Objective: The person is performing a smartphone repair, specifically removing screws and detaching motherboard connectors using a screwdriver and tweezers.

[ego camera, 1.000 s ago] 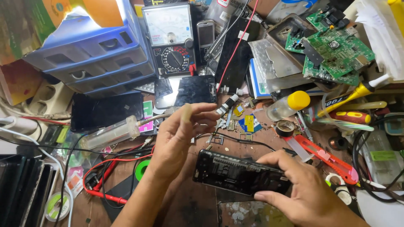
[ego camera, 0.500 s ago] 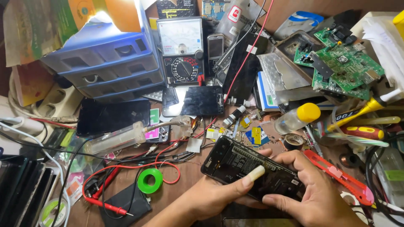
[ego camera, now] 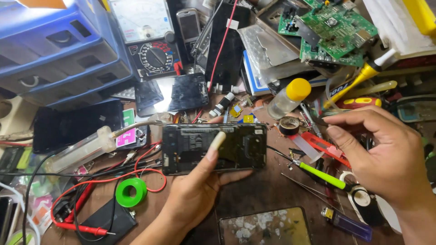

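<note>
Down low, the left hand (ego camera: 195,190) grips an opened black phone (ego camera: 213,147), its thumb lying across the bare insides. Off to the side, the right hand (ego camera: 386,154) hangs loose and holds nothing, above a green-handled tool (ego camera: 318,175). Farther back sits a yellow-capped bottle (ego camera: 288,97), then a dial meter (ego camera: 147,41).

Both hands are bare — no gloves, rings or watch in view. The left hand (ego camera: 195,195) comes up from the bottom edge with a bare wrist and a stretch of bare forearm, no sleeve showing. Its thumb carries a long, pale nail that reaches well past the fingertip. The right hand (ego camera: 386,159) enters from the lower right corner, wrist bare too — its fingers (ego camera: 349,119) have short, plain nails. No bandage, tape or marking shows on either hand
</note>
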